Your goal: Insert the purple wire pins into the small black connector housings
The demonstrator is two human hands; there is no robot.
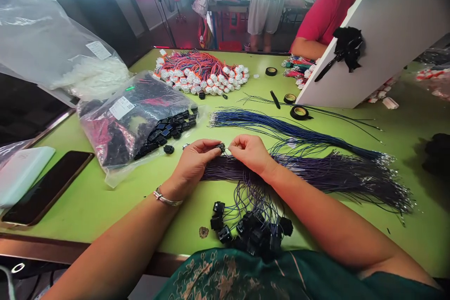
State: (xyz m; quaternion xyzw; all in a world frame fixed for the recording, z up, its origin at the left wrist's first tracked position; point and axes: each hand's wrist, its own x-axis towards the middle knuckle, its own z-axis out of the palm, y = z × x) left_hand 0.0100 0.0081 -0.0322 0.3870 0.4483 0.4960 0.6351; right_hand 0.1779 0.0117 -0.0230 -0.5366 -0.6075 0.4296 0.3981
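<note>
While the left hand [192, 161] grips one black plug [221, 147] between thumb and forefinger, the right hand [253, 153] sits just beside it, thumb and forefinger pinched together, anything between them too small to make out. The plug sticks out from the left fingertips toward the right fingers; its long axis cannot be told. Two wire bundles, the blue bundle [281, 126] beyond the right fingers and the purple bundle [337, 180] below them, run lengthwise left to right. Three tape rolls [271, 74] lie farther beyond; nearer the body, wired plugs [253, 229] overlap too much to count. Green tabletop [123, 206] spreads from the left wrist toward one phone [49, 187].
</note>
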